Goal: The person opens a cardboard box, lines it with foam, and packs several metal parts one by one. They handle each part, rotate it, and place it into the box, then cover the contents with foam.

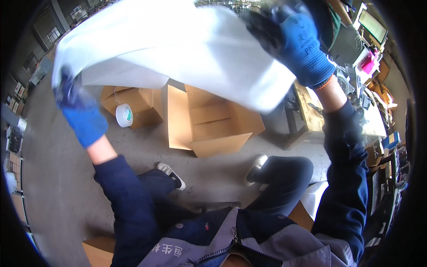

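A large white sheet (178, 49), thin and soft like packing foam or film, is stretched between my two raised hands. My left hand (80, 100), in a blue glove with a dark palm, is closed on its left edge. Higher up at the right, my right hand (296, 42), gloved alike, grips the sheet's far right part; its fingertips are blurred. Below the sheet an open cardboard box (218, 144) stands on the floor with its flaps spread. The part of the box I can see into holds nothing visible. The sheet hides its far side.
Left of the open box is another cardboard box (147, 116), with a roll of white tape (124, 115) at its near side. A wooden-topped bench (313, 113) stands at the right. Beyond it are a monitor (372, 26) and another person's gloved hand (354, 39).
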`<action>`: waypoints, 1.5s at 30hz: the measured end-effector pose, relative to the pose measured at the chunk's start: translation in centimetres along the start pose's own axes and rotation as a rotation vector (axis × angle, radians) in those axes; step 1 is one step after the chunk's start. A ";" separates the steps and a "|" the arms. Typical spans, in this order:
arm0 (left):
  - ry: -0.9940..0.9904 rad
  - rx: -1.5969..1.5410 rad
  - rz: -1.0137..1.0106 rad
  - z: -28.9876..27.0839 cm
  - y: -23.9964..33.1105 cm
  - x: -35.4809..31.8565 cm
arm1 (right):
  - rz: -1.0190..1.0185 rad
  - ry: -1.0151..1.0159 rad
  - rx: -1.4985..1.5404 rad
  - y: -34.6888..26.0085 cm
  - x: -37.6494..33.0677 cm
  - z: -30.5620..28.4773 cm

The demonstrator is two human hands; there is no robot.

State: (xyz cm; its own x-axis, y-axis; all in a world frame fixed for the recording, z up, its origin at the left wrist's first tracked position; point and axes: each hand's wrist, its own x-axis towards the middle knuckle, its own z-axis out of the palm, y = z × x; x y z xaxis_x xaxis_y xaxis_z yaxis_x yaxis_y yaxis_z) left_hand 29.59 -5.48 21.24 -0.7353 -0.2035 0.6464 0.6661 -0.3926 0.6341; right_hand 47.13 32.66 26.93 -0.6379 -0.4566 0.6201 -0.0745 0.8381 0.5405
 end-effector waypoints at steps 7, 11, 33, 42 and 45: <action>0.281 0.343 -0.365 -10.3 -7.8 -17.3 | 0.149 -0.199 0.076 -8.4 -9.2 10.6; 0.155 1.533 -0.837 -29.4 -22.7 -33.1 | 0.271 -0.566 0.315 -18.2 -17.1 16.7; -1.321 1.820 -0.401 -7.5 -29.6 -19.2 | 0.853 -1.414 1.495 -16.1 -23.0 23.8; -1.420 1.555 0.373 2.1 -36.1 -23.6 | 0.597 -0.631 0.083 -15.2 -22.0 24.9; -1.604 1.475 0.250 1.5 -40.7 -25.6 | 1.026 -0.712 -0.023 -14.2 -24.8 29.3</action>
State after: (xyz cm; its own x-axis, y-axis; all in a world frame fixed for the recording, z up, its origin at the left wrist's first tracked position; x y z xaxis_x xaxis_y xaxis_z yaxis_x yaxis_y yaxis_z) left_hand 21.52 17.02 -20.53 -0.4652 0.8840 -0.0455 0.8679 0.4454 -0.2201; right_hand 41.57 40.77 -12.78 -0.6671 0.6729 0.3196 0.7113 0.7029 0.0048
